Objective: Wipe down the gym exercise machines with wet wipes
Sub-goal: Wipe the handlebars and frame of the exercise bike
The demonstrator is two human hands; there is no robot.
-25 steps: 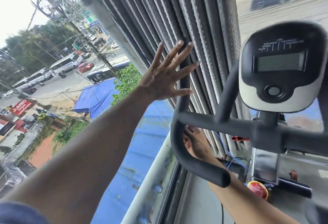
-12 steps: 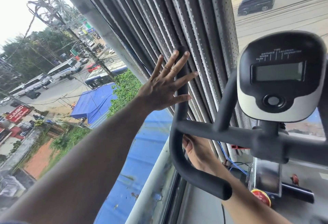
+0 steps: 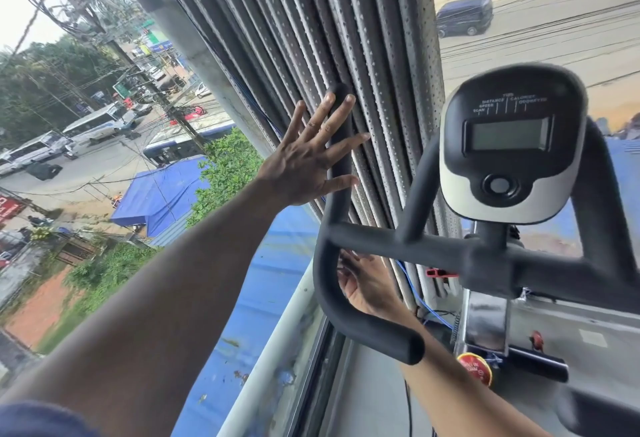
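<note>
An exercise bike stands by a window, with black foam handlebars (image 3: 433, 244) and a black and white console (image 3: 509, 145) with a grey screen. My left hand (image 3: 308, 156) is spread flat, fingers apart, against the gathered grey vertical blinds (image 3: 346, 38), beside the upright end of the left handlebar. My right hand (image 3: 367, 282) reaches under the handlebar crossbar toward the lower part of the blinds, palm open; its fingertips are partly hidden behind the bar. No wet wipe is visible in either hand.
The window glass (image 3: 214, 315) on the left looks out on a street with vehicles and blue roofs. A blue cable (image 3: 420, 301) runs down behind the bike. A red knob (image 3: 474, 369) sits low on the bike frame. A white window rail (image 3: 263, 360) runs diagonally below.
Both hands stay on the blinds. The view has tilted up a little, so the bike console and both hands sit lower in the frame. A dark van on the road has moved left.
</note>
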